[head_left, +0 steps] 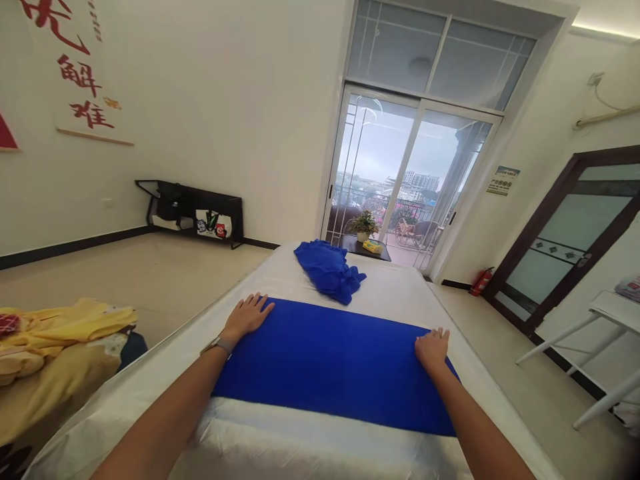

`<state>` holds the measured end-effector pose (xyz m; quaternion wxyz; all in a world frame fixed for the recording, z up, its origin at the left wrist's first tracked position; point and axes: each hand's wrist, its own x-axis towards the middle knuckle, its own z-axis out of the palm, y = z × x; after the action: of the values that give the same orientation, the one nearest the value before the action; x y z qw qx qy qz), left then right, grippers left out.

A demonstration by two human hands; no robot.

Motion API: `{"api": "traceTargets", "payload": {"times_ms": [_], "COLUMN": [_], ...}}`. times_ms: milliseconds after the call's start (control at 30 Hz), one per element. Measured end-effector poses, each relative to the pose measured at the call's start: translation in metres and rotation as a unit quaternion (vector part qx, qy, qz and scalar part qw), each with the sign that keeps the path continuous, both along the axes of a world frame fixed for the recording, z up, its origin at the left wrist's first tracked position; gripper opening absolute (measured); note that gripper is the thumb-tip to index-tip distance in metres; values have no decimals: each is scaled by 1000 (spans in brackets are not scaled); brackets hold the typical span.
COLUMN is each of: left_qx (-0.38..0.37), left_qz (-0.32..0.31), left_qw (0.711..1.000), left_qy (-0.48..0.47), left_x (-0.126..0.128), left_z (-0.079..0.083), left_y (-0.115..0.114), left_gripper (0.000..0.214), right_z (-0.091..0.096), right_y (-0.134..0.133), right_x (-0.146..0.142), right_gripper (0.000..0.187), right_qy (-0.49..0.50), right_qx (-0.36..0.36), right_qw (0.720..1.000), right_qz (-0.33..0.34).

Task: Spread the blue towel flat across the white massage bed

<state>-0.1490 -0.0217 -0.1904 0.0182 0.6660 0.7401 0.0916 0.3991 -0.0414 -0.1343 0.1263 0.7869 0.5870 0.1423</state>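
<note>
A smooth blue cloth lies flat as a wide rectangle across the white-covered table. My left hand rests on its far left corner, palm down with the fingers stretched out. A grey band circles that wrist. At the far right corner, my right hand has its fingers curled over the cloth's edge. Just beyond the flat cloth lies a crumpled heap of blue cloth, apart from both hands.
Yellow and tan clothes are piled at the left. A black rack lies along the wall. Past the table's far end stands a small dark table with a potted plant. White-legged furniture stands at right.
</note>
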Motion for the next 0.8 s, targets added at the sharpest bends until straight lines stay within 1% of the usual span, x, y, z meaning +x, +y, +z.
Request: {"api": "traceTargets", "payload": {"times_ms": [67, 167, 267, 333, 400, 467, 500, 567, 633, 800], "left_qx": [4, 6, 3, 2, 2, 4, 5, 5, 0, -23], "left_qz": [0, -2, -1, -3, -5, -6, -6, -5, -6, -8], "left_qw": [1000, 1000, 1000, 1000, 1000, 1000, 1000, 1000, 1000, 999], "left_qy": [-5, 2, 5, 2, 0, 1, 3, 4, 4, 22], "left_x": [1, 1, 1, 0, 0, -1, -1, -2, -3, -3], "left_z": [1, 3, 4, 4, 4, 4, 4, 4, 4, 6], "left_y": [-1, -3, -4, -4, -4, -4, -4, -4, -4, -3], "left_gripper": [74, 74, 72, 73, 73, 72, 72, 71, 71, 69], "right_z": [6, 4, -7, -14, -20, -23, -25, -26, -28, -35], "right_y": [-3, -6, -5, -1, 4, 9, 11, 15, 18, 16], "right_x": [-34, -97, -155, -180, -189, -183, -175, -148, -111, 3], "right_gripper": [56, 58, 63, 69, 73, 74, 73, 72, 72, 74], "right_qy": [-5, 79, 193, 250, 279, 283, 281, 273, 265, 244], "right_qx": [13, 21, -35, -70, -75, -65, -61, -62, -62, -27], "right_qw": [999, 984, 951, 929, 922, 925, 928, 935, 943, 965], "right_qz": [52, 159, 240, 264, 260, 243, 235, 219, 192, 89]}}
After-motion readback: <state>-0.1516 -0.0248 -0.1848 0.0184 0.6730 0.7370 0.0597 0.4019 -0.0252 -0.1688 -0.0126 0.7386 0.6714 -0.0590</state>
